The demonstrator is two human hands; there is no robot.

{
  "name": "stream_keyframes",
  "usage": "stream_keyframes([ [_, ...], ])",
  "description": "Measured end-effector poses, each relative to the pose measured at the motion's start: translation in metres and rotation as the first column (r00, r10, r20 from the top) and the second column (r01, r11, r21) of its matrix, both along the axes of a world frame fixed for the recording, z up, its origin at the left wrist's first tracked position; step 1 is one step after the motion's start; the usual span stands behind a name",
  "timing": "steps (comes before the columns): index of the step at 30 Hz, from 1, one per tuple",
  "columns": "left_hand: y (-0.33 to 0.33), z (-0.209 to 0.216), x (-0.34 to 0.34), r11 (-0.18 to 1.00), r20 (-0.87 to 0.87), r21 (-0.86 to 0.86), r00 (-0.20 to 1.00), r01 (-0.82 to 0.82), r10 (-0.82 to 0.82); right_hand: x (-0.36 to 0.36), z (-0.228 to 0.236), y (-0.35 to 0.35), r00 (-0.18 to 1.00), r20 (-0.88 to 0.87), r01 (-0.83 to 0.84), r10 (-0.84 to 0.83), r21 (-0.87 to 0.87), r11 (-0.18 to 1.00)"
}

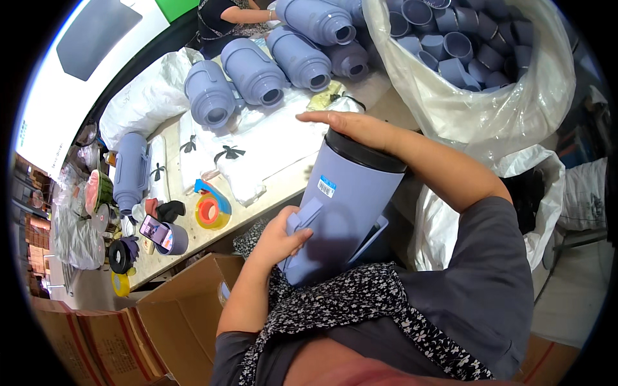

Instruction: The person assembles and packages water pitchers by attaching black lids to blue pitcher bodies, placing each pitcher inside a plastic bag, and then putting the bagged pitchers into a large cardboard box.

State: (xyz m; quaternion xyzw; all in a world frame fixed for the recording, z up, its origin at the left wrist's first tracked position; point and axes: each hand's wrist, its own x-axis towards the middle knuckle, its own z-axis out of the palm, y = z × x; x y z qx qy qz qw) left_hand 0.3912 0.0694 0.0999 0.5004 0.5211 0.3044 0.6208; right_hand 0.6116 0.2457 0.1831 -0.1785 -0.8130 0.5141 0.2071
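Observation:
A large lavender thermos jug leans against my lap and apron, its black end cap pointing up and away. My left hand is closed round the small handle-like part on the jug's left side. My right hand lies flat across the black cap, palm down, with its fingers stretched out past the left edge. A small blue and white label sticks to the jug's side. Part of a second handle shows at the jug's right, and its lower end is hidden by my apron.
Several lavender jugs lie on the table, necks toward me. Beside them are a tape dispenser, a phone in a cup and white bags. A plastic sack of lavender cups stands right; an open carton is lower left. Another person's arm shows behind.

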Motion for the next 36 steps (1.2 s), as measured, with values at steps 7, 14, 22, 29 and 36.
stream_keyframes([
  [7,0.000,-0.004,-0.008,1.000,0.128,-0.009,0.992,-0.001,0.002,0.029,0.043,0.051,0.950,-0.235,0.270,-0.206,0.285,0.920],
  [14,-0.003,0.010,0.015,0.999,-0.100,-0.017,0.995,0.028,-0.030,-0.002,-0.009,0.002,0.988,-0.134,0.094,-0.076,0.129,0.987],
  [22,0.006,-0.009,-0.029,0.994,0.287,-0.012,0.952,-0.105,0.104,0.048,-0.006,-0.022,0.989,-0.042,0.150,-0.144,0.292,0.945],
  [29,-0.016,-0.015,0.028,0.708,-0.168,0.704,0.953,-0.064,0.253,0.029,0.002,-0.029,0.923,0.178,0.242,-0.340,0.420,0.875],
  [36,-0.012,0.024,-0.015,0.991,-0.037,-0.118,0.997,-0.066,0.062,0.024,0.017,-0.033,0.970,0.095,0.162,-0.223,0.430,0.888],
])
